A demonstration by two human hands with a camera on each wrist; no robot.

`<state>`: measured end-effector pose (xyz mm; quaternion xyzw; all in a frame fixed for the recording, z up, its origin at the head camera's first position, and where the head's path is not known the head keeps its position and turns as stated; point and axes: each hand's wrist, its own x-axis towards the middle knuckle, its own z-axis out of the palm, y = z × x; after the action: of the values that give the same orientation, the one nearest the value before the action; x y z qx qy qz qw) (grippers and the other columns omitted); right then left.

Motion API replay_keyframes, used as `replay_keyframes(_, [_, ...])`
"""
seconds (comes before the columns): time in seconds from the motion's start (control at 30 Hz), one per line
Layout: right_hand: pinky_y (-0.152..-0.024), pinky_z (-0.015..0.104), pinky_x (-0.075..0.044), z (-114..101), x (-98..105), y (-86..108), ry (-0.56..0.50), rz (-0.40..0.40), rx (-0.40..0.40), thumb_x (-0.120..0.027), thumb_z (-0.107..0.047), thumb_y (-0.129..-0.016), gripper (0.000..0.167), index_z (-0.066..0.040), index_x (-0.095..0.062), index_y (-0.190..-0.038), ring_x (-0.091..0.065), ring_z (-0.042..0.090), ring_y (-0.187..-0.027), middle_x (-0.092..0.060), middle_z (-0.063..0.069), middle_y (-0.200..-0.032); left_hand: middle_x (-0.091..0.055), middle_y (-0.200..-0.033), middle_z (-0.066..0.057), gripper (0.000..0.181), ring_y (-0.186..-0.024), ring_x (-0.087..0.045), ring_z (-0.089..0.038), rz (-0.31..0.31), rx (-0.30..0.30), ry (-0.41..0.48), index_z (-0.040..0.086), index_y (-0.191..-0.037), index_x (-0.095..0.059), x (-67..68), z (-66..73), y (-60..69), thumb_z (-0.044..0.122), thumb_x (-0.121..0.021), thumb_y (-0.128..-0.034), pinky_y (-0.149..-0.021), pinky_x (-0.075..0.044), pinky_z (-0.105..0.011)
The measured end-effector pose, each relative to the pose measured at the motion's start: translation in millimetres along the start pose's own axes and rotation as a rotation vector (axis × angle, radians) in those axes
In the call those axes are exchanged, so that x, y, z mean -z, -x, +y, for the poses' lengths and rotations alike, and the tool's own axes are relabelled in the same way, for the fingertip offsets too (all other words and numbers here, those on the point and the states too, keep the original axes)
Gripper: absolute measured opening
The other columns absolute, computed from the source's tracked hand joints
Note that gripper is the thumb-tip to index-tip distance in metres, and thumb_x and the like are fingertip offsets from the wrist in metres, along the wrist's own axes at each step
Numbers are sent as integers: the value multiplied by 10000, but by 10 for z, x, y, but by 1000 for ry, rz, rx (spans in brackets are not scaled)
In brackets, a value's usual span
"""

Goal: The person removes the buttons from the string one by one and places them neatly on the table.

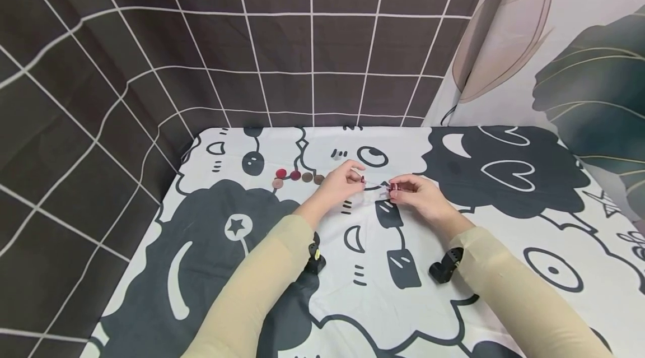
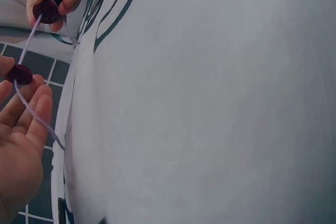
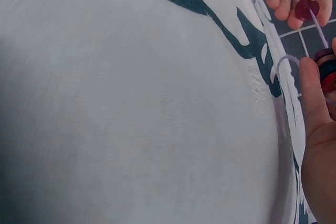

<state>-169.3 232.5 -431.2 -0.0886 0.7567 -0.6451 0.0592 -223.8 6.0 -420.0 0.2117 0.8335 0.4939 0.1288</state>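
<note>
My left hand (image 1: 342, 184) pinches a dark red disc-shaped bead (image 2: 20, 75) between thumb and fingers. A thin pale purple cord (image 2: 38, 118) runs through that bead; one length hangs toward the cloth and another stretches to my right hand (image 1: 420, 195). There, thumb and fingers hold a small stack of disc beads (image 3: 328, 72) in dark red, black and red, threaded on the same cord. A short gap of cord separates the single bead from the stack. Both hands are just above the cloth, and the fingers partly cover the stack.
Several loose discs, including a red one (image 1: 281, 173), a pink one (image 1: 277, 183) and a brown one (image 1: 307, 177), lie left of my left hand. A black-and-white cartoon-print cloth (image 1: 373, 313) covers the table. Behind it hangs a dark grid-patterned curtain (image 1: 282, 44).
</note>
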Motion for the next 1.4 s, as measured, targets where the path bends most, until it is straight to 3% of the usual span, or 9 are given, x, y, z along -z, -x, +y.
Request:
replay_keyframes(0.13, [-753, 263, -529, -11, 0, -2, -34, -11, 0, -630, 61, -846, 383, 199, -475, -1168, -649, 91, -813, -624, 10, -899, -637, -983, 23, 296, -885, -588, -108, 7, -5, -10, 115, -1154, -581, 20, -2, 5, 161, -638, -866, -787, -465, -249])
replay_keyframes(0.43, [-755, 268, -530, -12, 12, 4, 3, 2, -17, -652, 21, -845, 389, 166, -496, -1171, -650, 97, -815, -622, 32, -921, -607, -963, -25, 284, -885, -581, -136, -5, -26, 22, 28, -1095, -568, 63, -25, 24, 109, -665, -840, -768, -469, -220])
replay_keyframes(0.67, [-759, 283, -531, -9, 9, 0, -15, 1, -9, -640, 37, -849, 386, 178, -485, -1173, -650, 104, -820, -618, 37, -923, -608, -1038, -26, 379, -953, -577, -148, 15, 17, 5, 58, -1197, -550, 109, -6, 47, 125, -673, -845, -802, -468, -228])
replay_keyframes(0.9, [-772, 291, -528, -16, -6, -12, -34, -12, 1, -626, 47, -854, 383, 186, -475, -1178, -652, 108, -828, -621, 45, -925, -606, -1007, -21, 285, -941, -572, -146, 31, 15, -37, 81, -1109, -590, 151, -9, 66, 148, -668, -844, -789, -464, -237])
replay_keyframes(1.4, [-749, 257, -529, 2, 31, -8, 31, 3, -30, -648, 8, -851, 386, 144, -503, -1183, -658, 98, -802, -632, 82, -939, -621, -1011, -34, 287, -947, -580, -159, 53, 22, -25, 41, -1113, -599, 223, -78, 53, 138, -664, -851, -824, -461, -259])
